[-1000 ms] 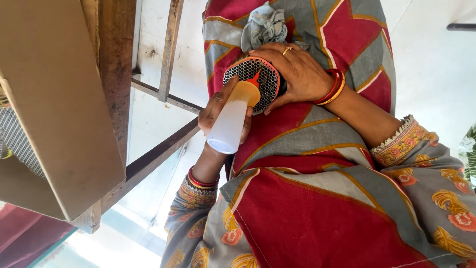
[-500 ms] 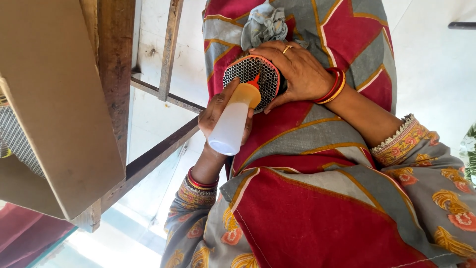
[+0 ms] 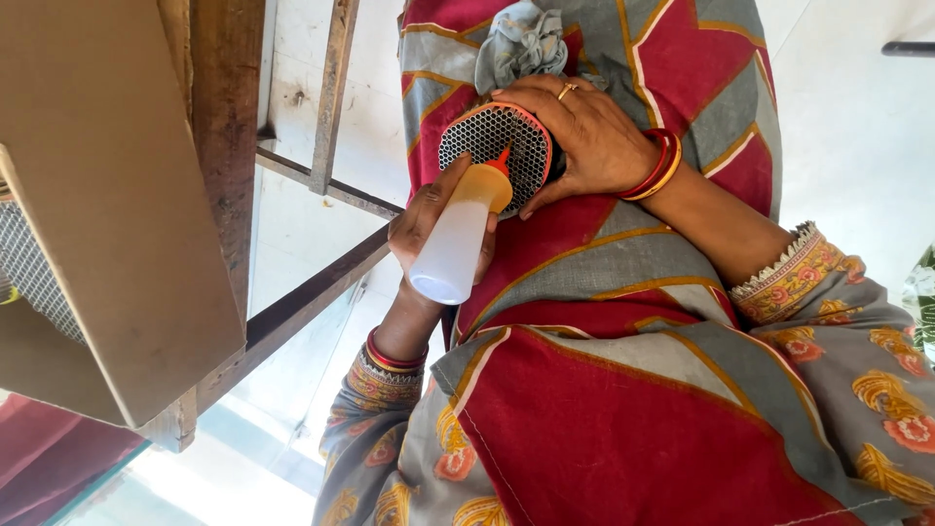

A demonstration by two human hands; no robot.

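My left hand (image 3: 429, 219) grips a translucent white squeeze bottle (image 3: 456, 248) with an orange cap and a red nozzle. The nozzle tip touches the face of a round black honeycomb mesh part with an orange rim (image 3: 494, 148). My right hand (image 3: 584, 136), with a ring and red and gold bangles, wraps around that mesh part from the right and holds it over my lap. A crumpled grey cloth (image 3: 521, 41) lies on my lap just beyond the part.
A red and grey patterned garment (image 3: 623, 390) fills the lower right. A brown cardboard panel (image 3: 107, 195) and a wooden frame with metal bars (image 3: 331, 97) stand at the left. A wire mesh piece (image 3: 34, 273) shows at the far left edge.
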